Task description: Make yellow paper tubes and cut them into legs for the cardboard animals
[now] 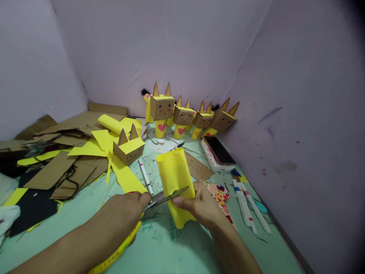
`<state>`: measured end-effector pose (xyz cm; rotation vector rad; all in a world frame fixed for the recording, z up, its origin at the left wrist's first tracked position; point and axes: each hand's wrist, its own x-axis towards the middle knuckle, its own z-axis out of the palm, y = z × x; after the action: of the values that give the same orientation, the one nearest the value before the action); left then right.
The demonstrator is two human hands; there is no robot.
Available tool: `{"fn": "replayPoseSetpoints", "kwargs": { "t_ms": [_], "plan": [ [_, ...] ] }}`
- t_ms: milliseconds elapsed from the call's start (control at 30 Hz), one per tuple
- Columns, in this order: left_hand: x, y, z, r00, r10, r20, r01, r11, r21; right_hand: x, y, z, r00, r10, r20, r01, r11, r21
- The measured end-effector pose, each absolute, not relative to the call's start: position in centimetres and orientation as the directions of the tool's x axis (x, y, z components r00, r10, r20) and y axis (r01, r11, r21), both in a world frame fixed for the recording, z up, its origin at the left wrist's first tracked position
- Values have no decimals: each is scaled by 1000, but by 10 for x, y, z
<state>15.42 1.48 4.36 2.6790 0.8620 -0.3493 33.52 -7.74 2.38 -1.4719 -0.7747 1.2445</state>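
Observation:
My left hand point(128, 207) is closed around the handles of a pair of scissors point(165, 197), whose blades are parted and point right. They lie across a sheet of yellow paper point(173, 171), which is curved into a loose roll. My right hand point(203, 205) pinches the paper's right edge, with the thumb in front close to the blade tips. Whether the blades have cut into the paper I cannot tell. Just beyond my left hand stands a cardboard box head point(129, 152) with a yellow top and two pointed ears. A white marker point(146, 177) lies beside it.
Several cardboard-and-yellow-paper animal figures point(162, 108) stand along the back wall. A phone point(219, 150) rests on a white pack at the right, with markers point(245, 207) nearer. Cardboard scraps point(54, 171) cover the left side. A yellow measuring tape point(116, 251) hangs below my left forearm.

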Motion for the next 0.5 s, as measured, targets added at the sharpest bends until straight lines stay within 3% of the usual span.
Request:
{"fn": "replayPoseSetpoints", "kwargs": {
  "t_ms": [167,500],
  "plan": [
    [154,13,51,790,499,-357,575,-805,148,333,-79,24,253,919,-302,-88,-288,-953],
    [144,15,48,829,471,-300,550,-784,288,334,-81,22,182,933,-311,-112,-295,-949]
  ]
}}
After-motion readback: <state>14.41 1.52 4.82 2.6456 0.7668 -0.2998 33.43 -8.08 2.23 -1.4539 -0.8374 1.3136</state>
